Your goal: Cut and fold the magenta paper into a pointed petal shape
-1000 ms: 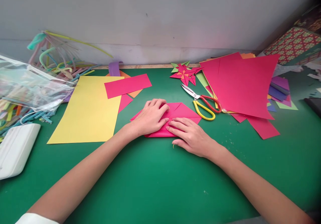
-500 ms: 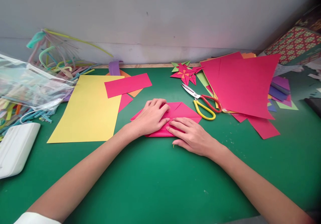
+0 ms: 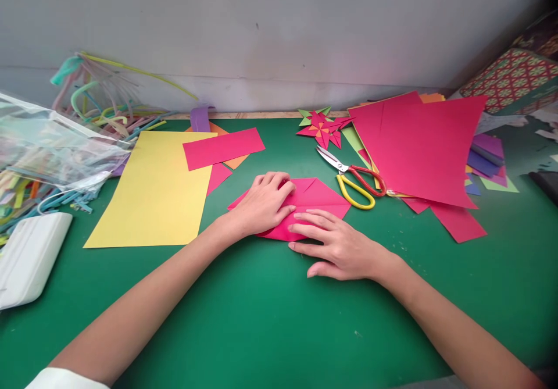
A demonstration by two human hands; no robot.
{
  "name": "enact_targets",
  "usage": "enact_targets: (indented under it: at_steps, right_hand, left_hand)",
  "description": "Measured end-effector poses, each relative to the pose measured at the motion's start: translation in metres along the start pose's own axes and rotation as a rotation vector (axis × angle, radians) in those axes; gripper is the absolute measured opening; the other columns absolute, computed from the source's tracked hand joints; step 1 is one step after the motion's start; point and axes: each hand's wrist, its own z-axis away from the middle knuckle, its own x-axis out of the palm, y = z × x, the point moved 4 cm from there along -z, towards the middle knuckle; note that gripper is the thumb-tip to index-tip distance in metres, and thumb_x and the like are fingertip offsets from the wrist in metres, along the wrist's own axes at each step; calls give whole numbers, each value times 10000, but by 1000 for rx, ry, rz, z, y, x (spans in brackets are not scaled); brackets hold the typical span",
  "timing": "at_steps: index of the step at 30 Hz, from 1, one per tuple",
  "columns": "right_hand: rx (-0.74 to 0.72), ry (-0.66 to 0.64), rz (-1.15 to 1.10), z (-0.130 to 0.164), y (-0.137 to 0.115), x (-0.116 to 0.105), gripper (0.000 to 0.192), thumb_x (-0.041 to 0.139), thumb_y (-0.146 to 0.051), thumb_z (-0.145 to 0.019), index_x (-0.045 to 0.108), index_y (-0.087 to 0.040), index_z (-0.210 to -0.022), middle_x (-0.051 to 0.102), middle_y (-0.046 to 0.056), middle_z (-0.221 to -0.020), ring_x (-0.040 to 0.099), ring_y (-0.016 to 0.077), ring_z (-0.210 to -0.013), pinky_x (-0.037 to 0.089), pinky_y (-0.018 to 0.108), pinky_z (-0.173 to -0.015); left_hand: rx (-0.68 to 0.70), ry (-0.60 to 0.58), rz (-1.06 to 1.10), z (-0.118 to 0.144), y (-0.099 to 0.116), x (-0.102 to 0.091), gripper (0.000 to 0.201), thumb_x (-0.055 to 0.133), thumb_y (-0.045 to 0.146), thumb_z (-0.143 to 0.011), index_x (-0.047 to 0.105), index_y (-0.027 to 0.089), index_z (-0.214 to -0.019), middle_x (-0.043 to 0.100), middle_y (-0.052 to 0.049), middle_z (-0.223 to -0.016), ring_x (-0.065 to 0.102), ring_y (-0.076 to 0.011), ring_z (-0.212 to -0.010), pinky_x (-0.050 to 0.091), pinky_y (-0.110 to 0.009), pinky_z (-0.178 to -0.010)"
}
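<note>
A folded pinkish-red sheet of paper (image 3: 314, 194) with crease lines lies on the green table between my hands. My left hand (image 3: 267, 202) rests on its left part, fingers bent and together, holding it down. My right hand (image 3: 335, 242) is open, its fingers spread over the paper's near right edge and its thumb over the bare table. The tips of the left fingers are partly hidden. Scissors (image 3: 342, 167) with one red and one yellow handle lie just beyond the paper, to the right.
Left of the paper lies a yellow sheet (image 3: 152, 197), overlapped by a red strip (image 3: 224, 148). Pipe cleaners (image 3: 87, 104), a plastic bag (image 3: 43, 145) and a white case (image 3: 32, 258) lie farther left. Folded paper flowers (image 3: 321, 128) and red sheets (image 3: 418, 150) lie behind and right.
My right hand has shifted slightly toward me and its fingers have spread. The paper's near edge now lies flatter and a little closer. My left hand stays in place.
</note>
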Motion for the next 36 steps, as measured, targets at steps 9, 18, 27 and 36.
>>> enact_targets:
  at_steps: [9,18,27,36]
  right_hand:
    - [130,32,58,1,9,-7,581,518,-467,-1092,513,-124,-1560,576,150,-1574,476,330,-1507,377,557,-1250]
    - [130,-148,54,9,5,1,727,544,-547,-1063,405,-108,-1626,499,157,-1629,405,329,-1559,267,584,-1309]
    - [282,-174,84,49,-27,12,885,466,-643,-1054,215,-78,-1688,353,202,-1700,321,343,-1599,312,600,-1285]
    - [384,-32,194,61,-34,-15,407,544,-281,-1086,589,-171,-1476,716,99,-1406,626,316,-1313,378,590,-1218]
  left_hand:
    - [3,-8,7,0,0,-1,252,517,370,-1040,585,196,-1210,548,-163,-1426,512,-342,-1293,437,-518,-1043]
    - [4,-17,-2,0,0,-1,271,514,414,-1051,582,201,-1205,543,-164,-1443,504,-341,-1311,437,-514,-1047]
    - [4,-18,22,-1,0,-1,288,526,431,-1041,587,212,-1218,540,-159,-1446,507,-349,-1300,422,-531,-1061]
    - [4,-21,40,-1,-1,-2,297,519,434,-1040,586,210,-1223,541,-161,-1441,501,-352,-1293,418,-535,-1060]
